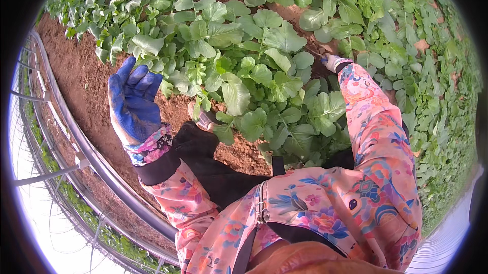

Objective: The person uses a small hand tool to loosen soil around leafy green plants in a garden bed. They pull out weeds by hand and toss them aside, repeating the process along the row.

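Note:
My left hand [135,102], in a blue-coated work glove, is raised over bare soil at the left, palm up with fingers partly curled and nothing in it. My right hand [332,61], gloved as well, reaches down to the soil among the plants at the right centre. Its fingers are partly hidden, and whether they grip anything cannot be made out. Between my hands grow broad-leaved green plants [236,91], with lobed leaves that look like radish or turnip tops.
A curved metal pipe [87,152] and thinner struts run along the left edge. Reddish-brown soil [80,91] lies beside them. My shoe [204,117] stands by the plants. Dense leafy rows [431,83] spread to the right and top.

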Action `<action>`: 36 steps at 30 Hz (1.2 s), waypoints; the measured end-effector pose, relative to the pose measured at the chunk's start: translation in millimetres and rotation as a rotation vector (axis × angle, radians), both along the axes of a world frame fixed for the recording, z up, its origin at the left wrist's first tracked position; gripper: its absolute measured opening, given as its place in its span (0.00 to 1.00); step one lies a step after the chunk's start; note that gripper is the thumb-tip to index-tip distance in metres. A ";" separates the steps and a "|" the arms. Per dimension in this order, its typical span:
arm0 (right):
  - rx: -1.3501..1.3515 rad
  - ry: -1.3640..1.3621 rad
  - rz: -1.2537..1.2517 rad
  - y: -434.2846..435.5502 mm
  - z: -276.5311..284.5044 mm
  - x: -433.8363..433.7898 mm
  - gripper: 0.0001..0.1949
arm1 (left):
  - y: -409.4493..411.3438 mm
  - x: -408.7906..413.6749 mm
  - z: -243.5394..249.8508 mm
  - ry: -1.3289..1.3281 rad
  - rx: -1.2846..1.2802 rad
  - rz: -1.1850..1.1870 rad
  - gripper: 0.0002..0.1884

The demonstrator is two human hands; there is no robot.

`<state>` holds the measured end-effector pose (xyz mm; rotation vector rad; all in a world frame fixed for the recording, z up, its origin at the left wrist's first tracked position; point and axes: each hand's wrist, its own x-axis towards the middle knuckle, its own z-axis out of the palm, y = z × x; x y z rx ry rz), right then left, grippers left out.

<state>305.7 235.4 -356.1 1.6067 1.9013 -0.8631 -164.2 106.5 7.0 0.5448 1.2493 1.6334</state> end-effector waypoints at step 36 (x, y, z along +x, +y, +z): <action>0.261 -0.152 0.183 -75.3 137.9 -4.2 0.17 | -35.2 -21.8 1.5 -0.098 0.068 0.003 0.21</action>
